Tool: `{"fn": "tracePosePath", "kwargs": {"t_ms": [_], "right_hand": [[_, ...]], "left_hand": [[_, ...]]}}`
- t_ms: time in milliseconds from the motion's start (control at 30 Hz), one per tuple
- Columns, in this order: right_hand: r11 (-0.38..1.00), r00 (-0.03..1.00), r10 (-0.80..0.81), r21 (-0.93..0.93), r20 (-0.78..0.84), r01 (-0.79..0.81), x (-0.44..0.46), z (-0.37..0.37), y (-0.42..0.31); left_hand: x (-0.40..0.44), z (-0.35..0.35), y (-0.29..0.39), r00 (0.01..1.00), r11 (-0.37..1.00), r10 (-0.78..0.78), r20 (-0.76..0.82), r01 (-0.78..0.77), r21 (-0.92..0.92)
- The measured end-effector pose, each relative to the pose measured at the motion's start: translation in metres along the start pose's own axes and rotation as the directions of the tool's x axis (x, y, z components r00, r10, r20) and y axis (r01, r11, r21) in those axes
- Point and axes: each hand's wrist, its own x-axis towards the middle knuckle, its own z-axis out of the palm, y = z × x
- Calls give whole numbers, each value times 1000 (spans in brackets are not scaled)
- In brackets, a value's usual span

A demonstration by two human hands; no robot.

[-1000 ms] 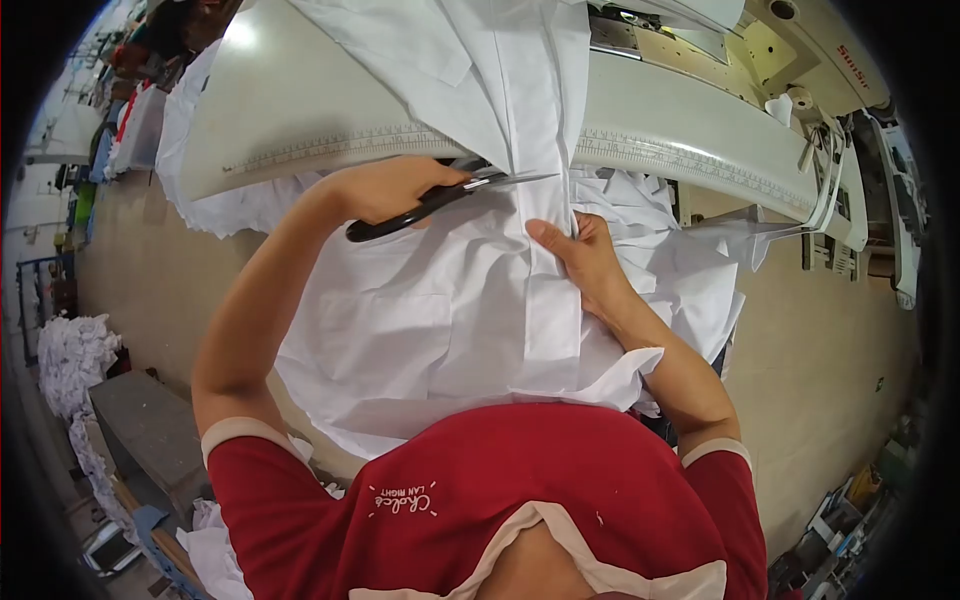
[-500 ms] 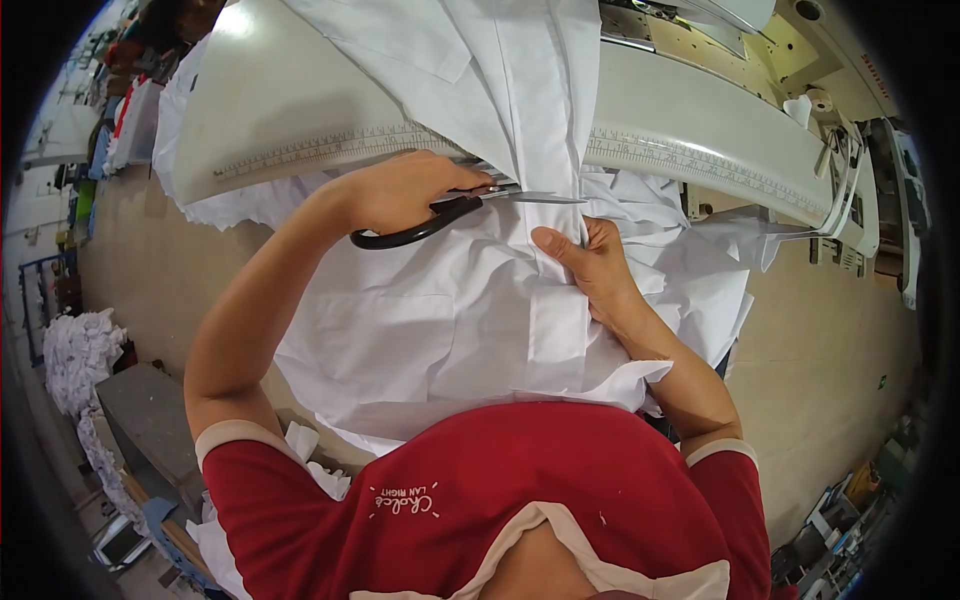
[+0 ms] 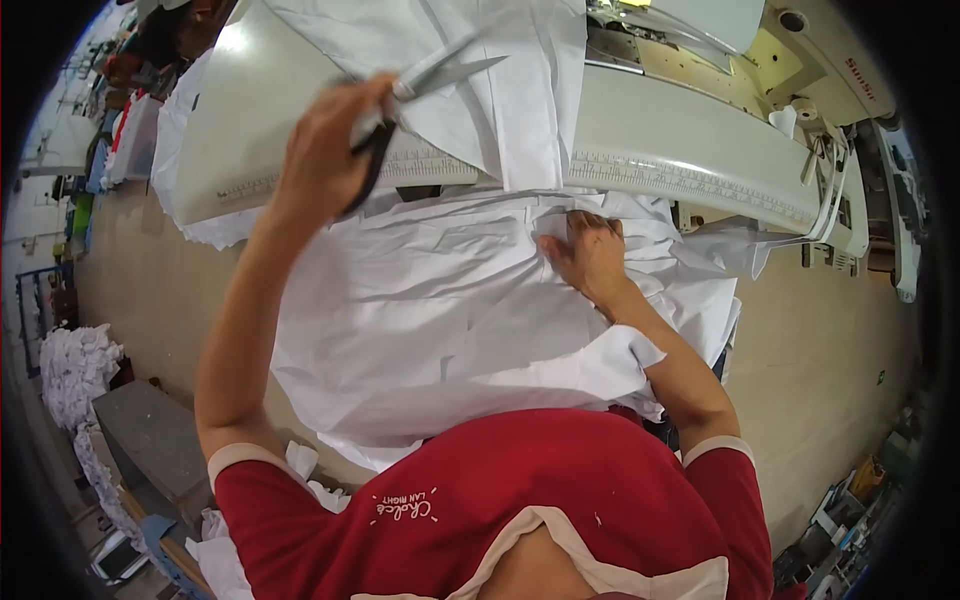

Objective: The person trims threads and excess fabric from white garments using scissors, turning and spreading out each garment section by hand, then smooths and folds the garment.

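Observation:
My left hand is closed round the black handles of a pair of scissors. It is smeared by motion, and the scissor blades stand apart over the white cloth on the table. Across the table edge lies a white garment piece, its double-layered strip ending at a straight edge just past the ruler. Below it, more white cloth spreads in folds over my lap. My right hand grips this lower cloth, thumb to the left and fingers curled; the fingertips are partly hidden in the folds.
The pale sewing table carries a printed ruler along its near edge. At the upper right stands a sewing machine. A heap of white cloth and a grey box are on the left.
My left hand has lifted the scissors up and left, away from the strip. The strip is now parted at the table edge, and the lower cloth in my right hand lies separate, more crumpled.

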Motion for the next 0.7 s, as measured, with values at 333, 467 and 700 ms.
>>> {"fn": "tracePosePath", "kwargs": {"t_ms": [333,467,700], "right_hand": [[940,881,-280,76,-381,332,67,-108,-36],[918,861,-393,-78,-322,390,121,-99,-40],[723,716,-686,-13,-125,690,139,-104,-42]], "left_hand": [[-11,0,-53,975,947,-223,-24,222,234],[-128,-24,-16,941,941,-335,42,333,61],[-231,-127,59,518,506,-850,96,853,-128]]}}
